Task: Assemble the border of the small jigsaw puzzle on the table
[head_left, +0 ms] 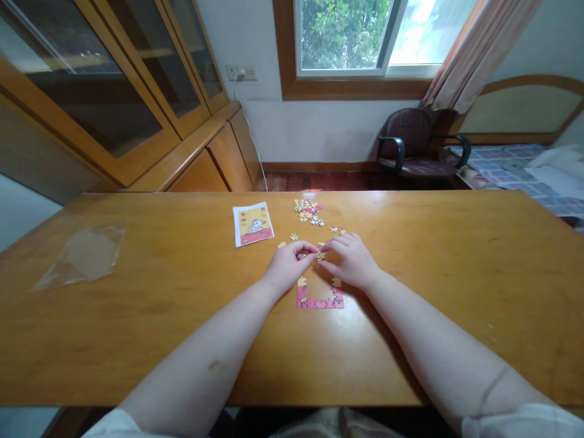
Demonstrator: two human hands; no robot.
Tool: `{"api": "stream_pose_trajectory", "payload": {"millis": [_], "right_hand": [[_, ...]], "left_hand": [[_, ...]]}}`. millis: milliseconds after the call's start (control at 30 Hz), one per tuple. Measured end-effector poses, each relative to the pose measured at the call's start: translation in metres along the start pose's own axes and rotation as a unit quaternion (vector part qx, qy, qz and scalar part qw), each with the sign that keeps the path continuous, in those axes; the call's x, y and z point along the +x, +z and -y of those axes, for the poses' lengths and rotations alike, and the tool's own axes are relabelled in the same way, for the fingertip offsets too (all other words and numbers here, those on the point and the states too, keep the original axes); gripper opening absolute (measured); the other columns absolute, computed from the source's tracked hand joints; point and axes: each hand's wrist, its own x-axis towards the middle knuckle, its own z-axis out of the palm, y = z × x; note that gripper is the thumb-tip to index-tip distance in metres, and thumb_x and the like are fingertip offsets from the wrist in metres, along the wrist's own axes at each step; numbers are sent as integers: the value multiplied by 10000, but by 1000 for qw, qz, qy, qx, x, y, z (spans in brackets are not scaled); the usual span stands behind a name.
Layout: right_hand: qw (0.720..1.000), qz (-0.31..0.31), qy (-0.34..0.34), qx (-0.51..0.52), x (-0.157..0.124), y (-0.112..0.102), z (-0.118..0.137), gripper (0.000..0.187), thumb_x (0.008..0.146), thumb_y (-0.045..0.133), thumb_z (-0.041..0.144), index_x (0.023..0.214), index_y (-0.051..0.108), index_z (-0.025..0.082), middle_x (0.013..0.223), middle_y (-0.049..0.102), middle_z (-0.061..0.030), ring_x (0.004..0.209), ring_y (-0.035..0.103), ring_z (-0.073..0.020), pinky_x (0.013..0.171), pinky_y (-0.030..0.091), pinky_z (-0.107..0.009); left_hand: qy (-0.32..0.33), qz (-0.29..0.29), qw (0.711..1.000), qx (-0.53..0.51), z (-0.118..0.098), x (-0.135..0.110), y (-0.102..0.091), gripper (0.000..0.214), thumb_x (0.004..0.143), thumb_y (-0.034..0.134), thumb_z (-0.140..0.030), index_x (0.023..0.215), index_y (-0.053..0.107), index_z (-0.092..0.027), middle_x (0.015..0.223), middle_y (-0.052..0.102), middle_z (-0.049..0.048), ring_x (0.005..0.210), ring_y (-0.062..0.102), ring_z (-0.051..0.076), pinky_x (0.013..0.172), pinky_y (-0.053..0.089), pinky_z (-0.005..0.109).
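My left hand [292, 264] and my right hand [349, 260] meet over the table, fingers pinched around small yellow jigsaw puzzle pieces [320, 256]. Fingertips hide part of these pieces. Just below my hands lies a joined puzzle border [320, 303], pink along the bottom with yellow pieces at the tops of both sides. A loose yellow piece [294, 236] rests above my left hand, and a couple more pieces [336, 229] lie above my right hand. Farther back is a pile of mixed puzzle pieces [308, 210].
A picture card [253, 224] with a white animal lies left of the pile. At the far left of the wooden table [191, 255] is a clear plastic bag [89, 252]. Beyond the table stand a glass-door cabinet [182, 131] and an armchair [413, 146].
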Motion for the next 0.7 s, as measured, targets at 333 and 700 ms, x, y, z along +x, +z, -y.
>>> {"api": "stream_pose_trajectory", "payload": {"millis": [333, 700], "right_hand": [[999, 39, -9, 19, 0, -1, -5, 133, 837, 622, 317, 889, 652, 198, 883, 695, -54, 852, 609, -191, 792, 369, -327], [992, 120, 26, 9, 1, -1, -9, 112, 789, 669, 297, 831, 679, 194, 782, 684, -29, 782, 613, -181, 751, 383, -309]], "left_hand": [[60, 19, 994, 90, 3, 0, -6, 178, 822, 593, -271, 960, 675, -192, 899, 704, 33, 784, 631, 166, 786, 516, 326], [183, 81, 931, 305, 6, -4, -17, 231, 858, 585, -267, 1045, 721, -281, 1226, 611, 74, 1174, 514, 257, 1033, 381, 457]]}}
